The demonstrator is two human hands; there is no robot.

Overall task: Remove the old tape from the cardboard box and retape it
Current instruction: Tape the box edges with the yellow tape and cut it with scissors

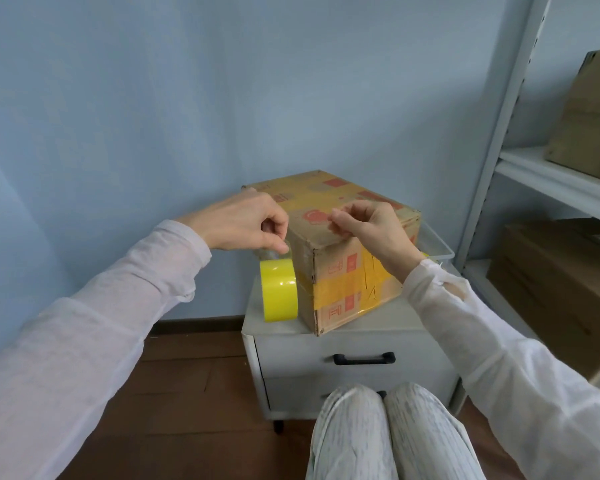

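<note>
On the white cabinet surface, a yellow tape roll stands at nine o'clock of the brown printed cardboard box. The left hand pinches clear old tape; the right hand apparently pinches its far end. Peel low and slowly.

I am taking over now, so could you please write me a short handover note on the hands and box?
Left hand pinches crumpled clear old tape above the yellow tape roll.
Right hand is curled at the brown cardboard box top edge; grip unclear.
Box and roll stand on the white drawer cabinet.
Peeling begun; yellow tape bands still on box; retaping not started.
</note>
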